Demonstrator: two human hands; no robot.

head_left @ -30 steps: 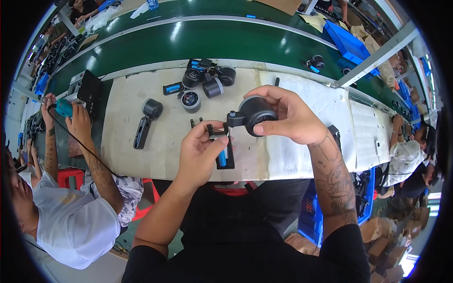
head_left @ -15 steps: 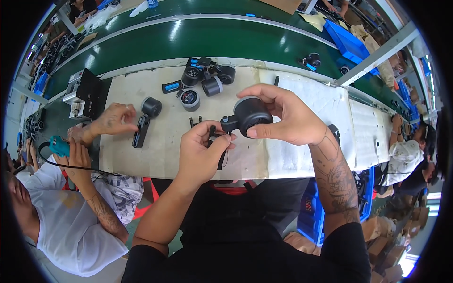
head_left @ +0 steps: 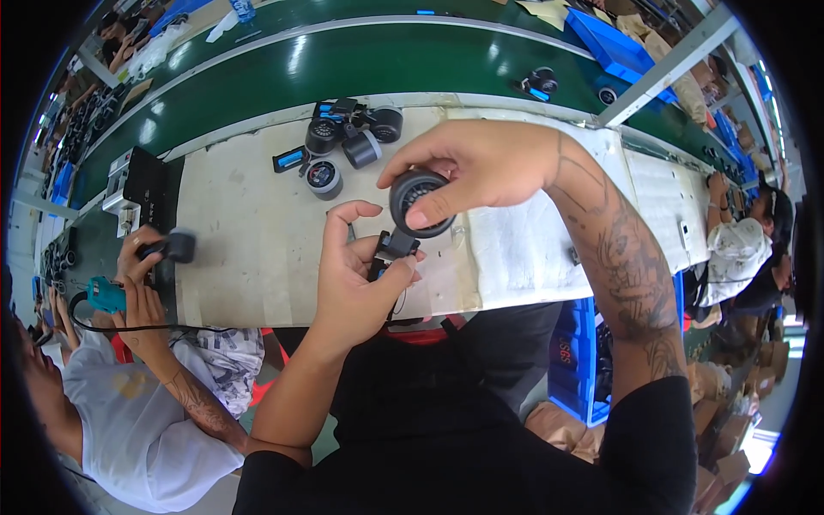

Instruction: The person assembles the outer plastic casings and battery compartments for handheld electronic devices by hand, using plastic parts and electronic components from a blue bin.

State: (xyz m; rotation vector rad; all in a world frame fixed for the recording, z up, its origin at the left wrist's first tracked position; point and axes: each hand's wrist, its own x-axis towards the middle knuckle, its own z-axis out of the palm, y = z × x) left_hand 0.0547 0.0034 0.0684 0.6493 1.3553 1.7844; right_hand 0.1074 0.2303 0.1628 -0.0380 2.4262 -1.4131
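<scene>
While the right hand [head_left: 485, 163] grips a black round head [head_left: 421, 204] from its right side, the left hand [head_left: 350, 279] is just below and to the left of it, so the head sits between the two hands. It is held above the surface [head_left: 245, 219], roughly midway between the far edge and the near edge. Its vented end is turned toward the person, and the right thumb presses on this end, with the fingers bent around the far side. The left hand is half open: the index finger is raised and curved, apart from the head, while the thumb and lower fingers pinch a black handle [head_left: 396, 246], which is mostly hidden. Whether head and handle are joined cannot be told.

Toward the far edge, left of the middle, several heads [head_left: 384, 125] lie close together. One open head [head_left: 324, 178] is just nearer, beside a blue battery [head_left: 290, 160]. At the left edge, a co-worker's hand [head_left: 137, 253] holds a blurred head [head_left: 178, 245], and this person's other hand [head_left: 142, 319] is at a teal tool [head_left: 105, 294]. Below the near edge, toward the right, is a blue crate [head_left: 573, 360].
</scene>
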